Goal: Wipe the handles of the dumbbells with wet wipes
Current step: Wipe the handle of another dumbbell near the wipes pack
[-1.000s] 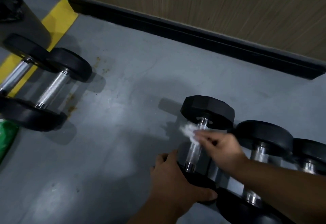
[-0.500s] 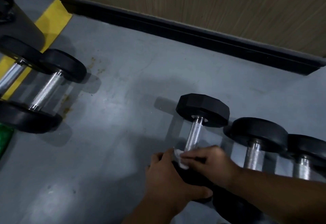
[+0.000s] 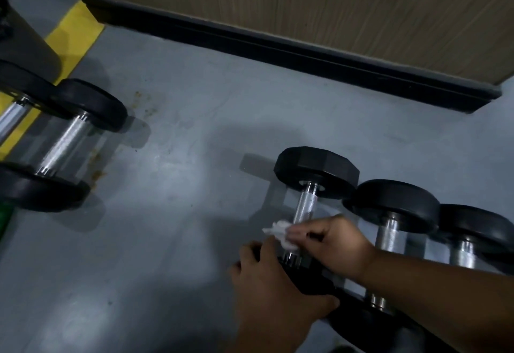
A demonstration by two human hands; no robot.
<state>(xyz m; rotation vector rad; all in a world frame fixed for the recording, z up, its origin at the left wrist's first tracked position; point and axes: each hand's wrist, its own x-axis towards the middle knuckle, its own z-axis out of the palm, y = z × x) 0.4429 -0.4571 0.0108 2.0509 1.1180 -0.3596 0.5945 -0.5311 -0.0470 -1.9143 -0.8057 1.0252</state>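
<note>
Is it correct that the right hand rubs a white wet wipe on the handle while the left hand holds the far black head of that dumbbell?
Not quite. The head view shows the left hand holds the near head; the far head is untouched. The right hand does rub the wet wipe on the handle.

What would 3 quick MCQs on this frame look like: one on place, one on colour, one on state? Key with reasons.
1. Where is the wet wipe?
A. on the floor by the yellow stripe
B. on the handle of the dumbbell nearest the left hand
C. on the wooden wall panel

2. What colour are the dumbbell heads?
A. black
B. red
C. chrome

3. What is the left hand doing?
A. hanging idle
B. holding a second wipe
C. gripping the dumbbell's near head

Key: 1 B, the right hand pinches the wipe against the knurled handle. 2 A, every head in view is black. 3 C, its fingers curl over the near head, steadying it.
</note>
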